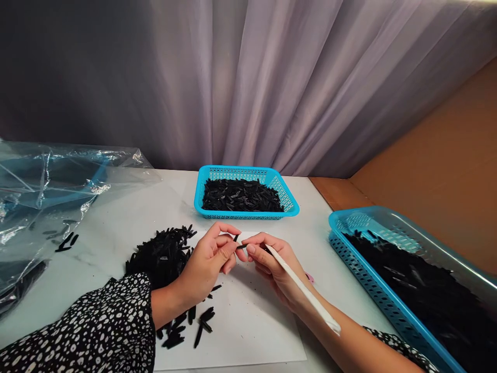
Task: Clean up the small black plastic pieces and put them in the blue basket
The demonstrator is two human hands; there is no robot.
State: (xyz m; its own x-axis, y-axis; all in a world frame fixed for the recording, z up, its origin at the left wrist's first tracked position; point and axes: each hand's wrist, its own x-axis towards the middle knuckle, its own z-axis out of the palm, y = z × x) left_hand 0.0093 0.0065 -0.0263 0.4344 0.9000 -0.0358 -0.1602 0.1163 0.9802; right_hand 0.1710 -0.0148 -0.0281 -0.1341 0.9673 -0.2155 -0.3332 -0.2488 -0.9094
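My left hand (213, 252) is closed, its thumb and fingers pinching a small, narrow black piece (241, 246). A second black piece (235, 238) shows by its index fingertip. My right hand (274, 261) meets it fingertip to fingertip and touches the pinched piece's right end. A slim white-handled tool (305, 292) lies in my right grip, its handle slanting back over the wrist; its working tip is hidden by the fingers. Beside and partly behind my left hand is a heap of similar black pieces (161, 254), with several loose ones (204, 325) nearer me.
On the white sheet (267, 342) lie dark crumbs. A blue basket (246, 214) of black pieces stands behind my hands, and a larger blue basket (373, 282) holds more at right. Clear plastic (116, 176) covers the left side. A grey curtain (264, 88) hangs behind.
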